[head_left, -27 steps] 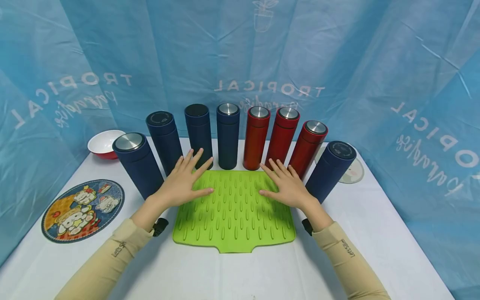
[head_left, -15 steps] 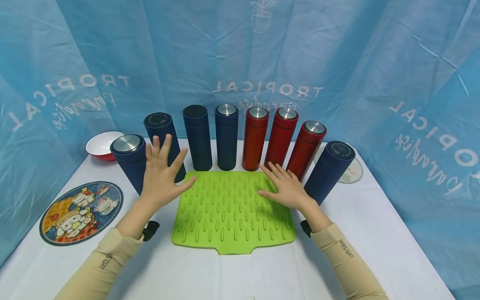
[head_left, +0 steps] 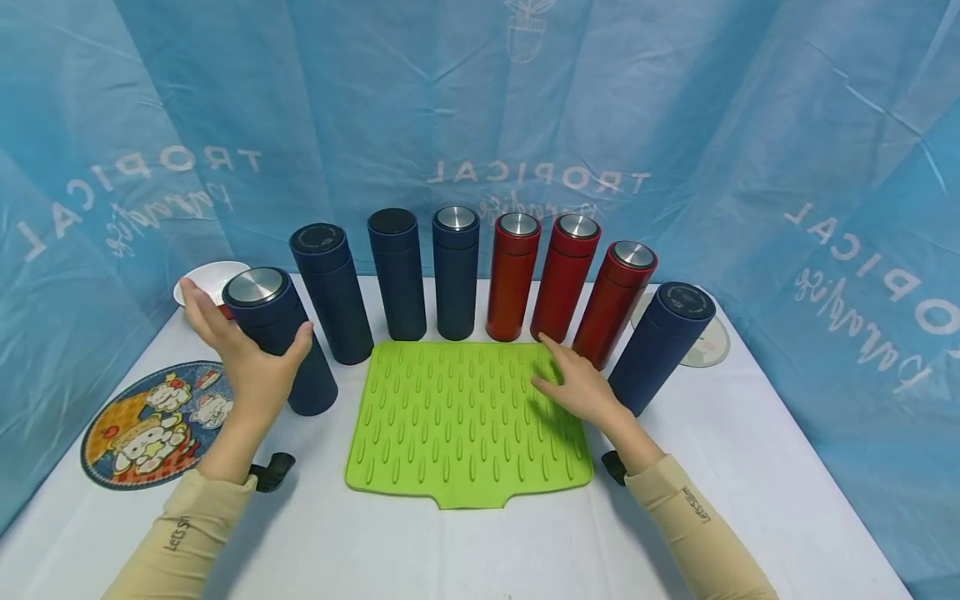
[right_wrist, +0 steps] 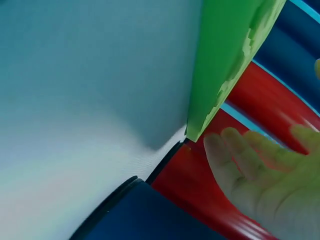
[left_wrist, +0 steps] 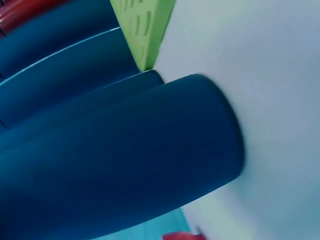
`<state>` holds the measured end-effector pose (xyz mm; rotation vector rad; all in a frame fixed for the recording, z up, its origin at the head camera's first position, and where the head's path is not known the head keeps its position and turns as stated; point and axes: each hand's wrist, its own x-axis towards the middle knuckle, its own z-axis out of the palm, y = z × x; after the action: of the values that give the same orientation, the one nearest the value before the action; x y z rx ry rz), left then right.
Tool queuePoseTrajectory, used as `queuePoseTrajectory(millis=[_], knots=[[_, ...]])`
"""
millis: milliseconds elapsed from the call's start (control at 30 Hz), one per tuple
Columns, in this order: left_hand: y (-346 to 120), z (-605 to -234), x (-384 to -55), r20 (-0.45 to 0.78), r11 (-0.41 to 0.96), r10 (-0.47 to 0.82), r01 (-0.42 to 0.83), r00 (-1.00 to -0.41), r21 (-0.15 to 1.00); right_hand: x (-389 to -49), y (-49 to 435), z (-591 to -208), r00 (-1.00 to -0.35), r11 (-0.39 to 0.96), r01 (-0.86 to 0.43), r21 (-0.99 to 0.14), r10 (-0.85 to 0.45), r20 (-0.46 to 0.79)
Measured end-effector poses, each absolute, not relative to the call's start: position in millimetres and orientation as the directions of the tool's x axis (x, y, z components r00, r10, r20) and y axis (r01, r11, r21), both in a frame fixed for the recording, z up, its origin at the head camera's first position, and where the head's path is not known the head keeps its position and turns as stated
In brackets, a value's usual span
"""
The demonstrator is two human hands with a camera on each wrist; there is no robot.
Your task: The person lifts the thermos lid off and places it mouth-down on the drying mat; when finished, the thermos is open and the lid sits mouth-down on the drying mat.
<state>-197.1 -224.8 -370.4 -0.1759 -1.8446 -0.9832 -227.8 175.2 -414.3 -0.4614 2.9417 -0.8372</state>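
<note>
My left hand (head_left: 251, 371) is at the near-left navy thermos bottle (head_left: 313, 379) with the steel lid, fingers spread on its left side and thumb out in front of it. The left wrist view shows this bottle's body (left_wrist: 130, 155) large, with no fingers in that view. My right hand (head_left: 581, 387) hovers over the right edge of the green ribbed mat (head_left: 465, 417), fingers loosely extended, holding nothing. Beside it stand a red thermos bottle (head_left: 611, 304) and a navy one (head_left: 660, 350). In the right wrist view my right hand (right_wrist: 270, 180) appears in front of red bottles.
Further navy bottles (head_left: 333, 296) and red bottles (head_left: 513, 279) stand in an arc behind the mat. At left lie a round cartoon placemat (head_left: 142, 442) and a red-and-white bowl (head_left: 213, 279). Another round mat (head_left: 708, 343) lies at right. A blue curtain (head_left: 480, 100) hangs around the table.
My left hand has swung left from over the mat's left edge to the near-left navy bottle. My right hand has stayed nearly in place, its fingers closer together.
</note>
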Motion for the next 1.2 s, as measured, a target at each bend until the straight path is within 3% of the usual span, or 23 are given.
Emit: queuePoseTrajectory(millis=[200, 467, 933, 1200], knots=[[-228.4, -375.1, -194.7, 0.624, 0.397, -0.359, 0.491, -0.694, 0.775, -224.0, 180.5, -415.2, -0.977, 0.839, -0.183, -0.513, -0.213, -0.001], [-234.0, -377.9, -195.8, 0.439, 0.310, -0.372, 0.336, -0.818, 0.889, -219.8, 188.5, -416.1, -0.977, 0.887, -0.085, -0.454, -0.164, -0.137], [-238.5, -393.5, -192.5, 0.291, 0.405, -0.363, 0.131, -0.885, 0.905, -217.3, 190.8, -415.8, -0.971, 0.872, -0.096, -0.479, -0.187, -0.146], [-229.2, -386.1, -185.7, 0.422, 0.422, -0.365, 0.257, -0.830, 0.869, -218.2, 192.1, -415.5, -0.969, 0.872, -0.103, -0.479, -0.197, -0.150]])
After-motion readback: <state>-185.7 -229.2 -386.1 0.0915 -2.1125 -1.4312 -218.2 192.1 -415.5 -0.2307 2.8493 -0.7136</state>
